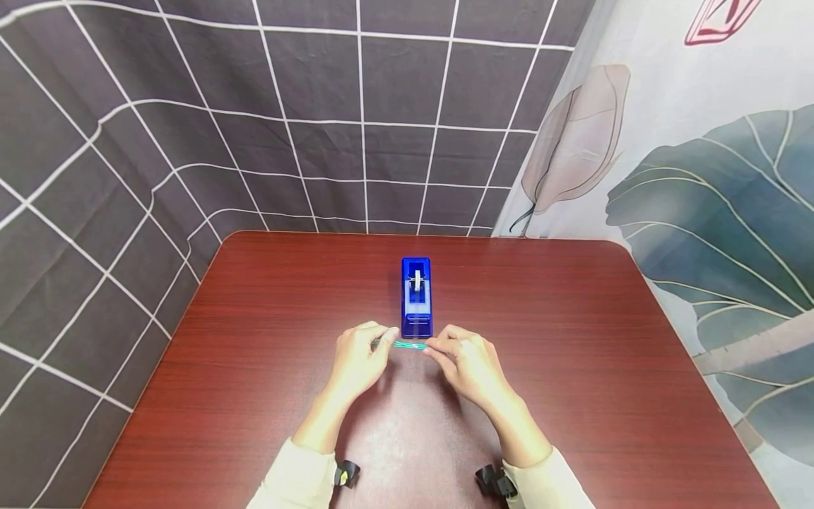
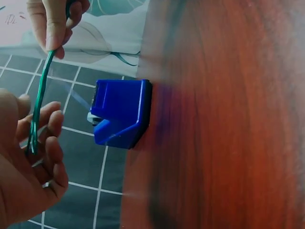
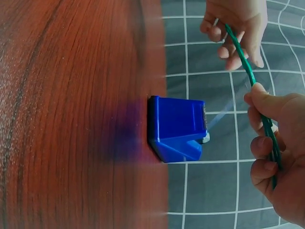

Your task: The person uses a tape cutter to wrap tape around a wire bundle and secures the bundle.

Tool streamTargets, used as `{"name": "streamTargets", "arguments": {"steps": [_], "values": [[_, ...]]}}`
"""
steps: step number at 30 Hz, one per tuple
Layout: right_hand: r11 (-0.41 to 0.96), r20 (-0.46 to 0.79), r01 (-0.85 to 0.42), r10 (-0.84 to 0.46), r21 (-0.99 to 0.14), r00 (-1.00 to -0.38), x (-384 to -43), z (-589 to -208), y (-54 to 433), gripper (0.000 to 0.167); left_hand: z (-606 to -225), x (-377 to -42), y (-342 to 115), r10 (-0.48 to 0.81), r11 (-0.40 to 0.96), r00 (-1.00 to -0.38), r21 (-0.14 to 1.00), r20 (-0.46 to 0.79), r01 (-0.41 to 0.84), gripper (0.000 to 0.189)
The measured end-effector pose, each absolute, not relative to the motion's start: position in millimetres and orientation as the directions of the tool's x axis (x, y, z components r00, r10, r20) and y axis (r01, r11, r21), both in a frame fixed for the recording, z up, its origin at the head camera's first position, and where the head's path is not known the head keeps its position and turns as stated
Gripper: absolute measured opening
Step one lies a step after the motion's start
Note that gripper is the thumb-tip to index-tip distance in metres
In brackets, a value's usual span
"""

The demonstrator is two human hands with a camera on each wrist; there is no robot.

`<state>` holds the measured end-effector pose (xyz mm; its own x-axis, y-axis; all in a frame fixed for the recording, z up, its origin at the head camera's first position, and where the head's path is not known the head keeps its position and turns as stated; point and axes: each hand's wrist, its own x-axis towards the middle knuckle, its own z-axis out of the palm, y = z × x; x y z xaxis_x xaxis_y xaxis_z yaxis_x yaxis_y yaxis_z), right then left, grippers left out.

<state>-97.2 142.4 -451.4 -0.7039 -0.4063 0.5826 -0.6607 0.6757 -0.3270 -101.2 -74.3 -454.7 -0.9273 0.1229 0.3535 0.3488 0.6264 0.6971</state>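
Observation:
A thin bundle of green strands, like wires or ties [image 1: 410, 345], runs crosswise between both hands, just in front of a blue tape dispenser [image 1: 416, 329]. My right hand [image 1: 468, 359] pinches the bundle with thumb and fingertips; its tail lies along the curled fingers in the right wrist view. At the other end, my left hand [image 1: 360, 358] holds it loosely between thumb and bent fingers, the loose strand ends showing near its palm in the left wrist view. A strip of clear tape [image 3: 221, 114] stretches from the dispenser's toothed edge towards the bundle.
The dispenser stands on a reddish-brown wooden table [image 1: 267, 304], its tape roll [image 1: 417, 280] facing up. A dark gridded curtain [image 1: 318, 85] hangs behind, and a white leaf-patterned curtain [image 1: 668, 92] at the right. Black wrist mounts [image 1: 346, 474] sit at the cream sleeves.

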Motion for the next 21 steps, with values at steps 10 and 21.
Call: {"name": "streamTargets", "arguments": {"steps": [10, 21], "values": [[0.686, 0.548, -0.635, -0.398, -0.355, -0.736, -96.5, -451.5, 141.2, 0.010, -454.9, -103.4, -76.9, 0.189, 0.649, -0.918, 0.657, 0.348, 0.383, 0.023], [0.706, 0.491, -0.569, -0.350, -0.422, -0.798, -95.6, -451.1, 138.4, 0.008, -457.0, -100.0, -75.5, 0.173, 0.625, -0.933, 0.696, 0.317, 0.353, 0.015]]}}
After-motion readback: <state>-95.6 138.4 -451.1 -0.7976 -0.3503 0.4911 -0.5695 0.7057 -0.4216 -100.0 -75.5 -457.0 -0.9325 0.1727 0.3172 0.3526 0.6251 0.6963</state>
